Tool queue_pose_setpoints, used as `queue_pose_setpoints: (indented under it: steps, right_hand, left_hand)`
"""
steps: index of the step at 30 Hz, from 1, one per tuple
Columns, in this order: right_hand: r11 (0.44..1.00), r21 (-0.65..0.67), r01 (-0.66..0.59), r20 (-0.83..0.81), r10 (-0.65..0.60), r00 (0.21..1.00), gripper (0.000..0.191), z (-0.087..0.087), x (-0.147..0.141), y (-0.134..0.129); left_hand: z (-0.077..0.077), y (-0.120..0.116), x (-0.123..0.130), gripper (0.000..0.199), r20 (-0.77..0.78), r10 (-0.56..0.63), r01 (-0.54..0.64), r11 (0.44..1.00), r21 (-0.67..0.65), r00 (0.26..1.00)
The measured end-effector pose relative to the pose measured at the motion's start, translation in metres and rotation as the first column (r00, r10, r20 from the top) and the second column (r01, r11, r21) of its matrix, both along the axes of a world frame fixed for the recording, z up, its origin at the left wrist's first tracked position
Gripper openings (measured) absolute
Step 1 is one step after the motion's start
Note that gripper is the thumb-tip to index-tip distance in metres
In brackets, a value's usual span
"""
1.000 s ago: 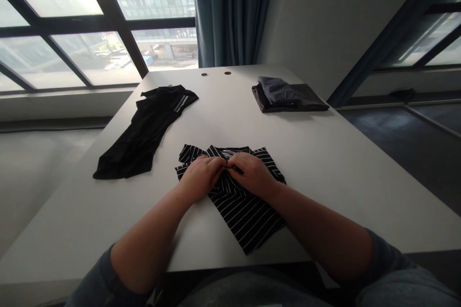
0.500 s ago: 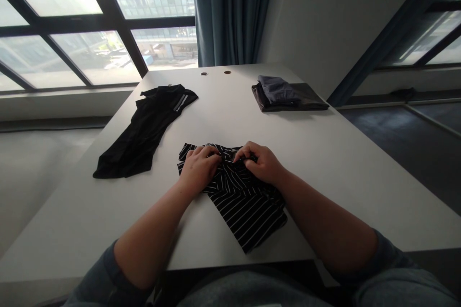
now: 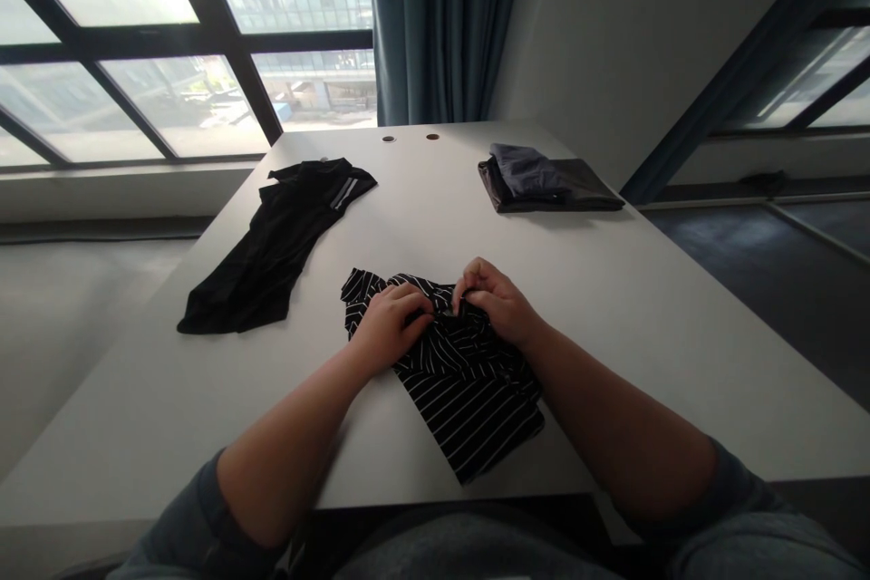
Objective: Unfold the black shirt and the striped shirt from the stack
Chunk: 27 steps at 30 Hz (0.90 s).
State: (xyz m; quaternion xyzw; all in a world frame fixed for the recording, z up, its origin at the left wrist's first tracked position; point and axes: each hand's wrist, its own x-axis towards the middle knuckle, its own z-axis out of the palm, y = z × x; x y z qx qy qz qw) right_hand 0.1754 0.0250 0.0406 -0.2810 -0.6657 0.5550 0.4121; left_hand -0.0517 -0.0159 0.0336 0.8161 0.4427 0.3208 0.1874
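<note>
In front of me lies a black shirt (image 3: 476,417) with thin white stripes, bunched at its far end and flatter toward the table's front edge. My left hand (image 3: 394,322) is closed on the gathered cloth near the collar, fingers curled and their tips partly hidden by the folds. Across a small gap, my right hand (image 3: 496,299) pinches the cloth on the other side of the collar between thumb and fingers, lifting it slightly. A small pale patch, perhaps a label, shows between the two hands.
A white table (image 3: 652,362) carries everything. Far left on it is a black garment (image 3: 265,254) with pale stripes near one end. At the far right sits a stack of folded dark clothes (image 3: 544,181). Beyond are windows and a blue curtain (image 3: 441,27).
My right hand has risen slightly with the collar cloth pinched in it. My left hand has shifted a little to the right, and the shirt's far edge has been rearranged.
</note>
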Motion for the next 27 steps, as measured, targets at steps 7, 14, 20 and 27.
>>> queue_pose_setpoints:
  steps: [7, 14, 20, 27]
  right_hand:
    - [0.873, 0.480, -0.079, 0.373, -0.122, 0.920, 0.012, 0.002, 0.008, 0.003]
    - [0.732, 0.673, -0.103, 0.390, -0.233, 0.891, 0.003, -0.019, -0.013, -0.002]
    - [0.774, 0.618, -0.135, 0.394, -0.156, 0.906, 0.003, -0.019, -0.012, -0.003]
    - [0.743, 0.657, -0.123, 0.333, -0.140, 0.932, 0.009, -0.019, -0.011, -0.004]
  left_hand:
    - [0.018, -0.003, -0.013, 0.007, -0.044, 0.088, -0.097, 0.950, -0.296, 0.995]
    - [0.018, -0.009, 0.000, 0.007, 0.065, 0.228, -0.199, 0.934, -0.296, 0.971]
    - [0.012, -0.005, -0.009, 0.003, 0.191, 0.098, -0.019, 0.926, -0.378, 0.977]
    - [0.005, -0.001, -0.010, 0.004, 0.346, 0.091, 0.085, 0.884, -0.460, 0.934]
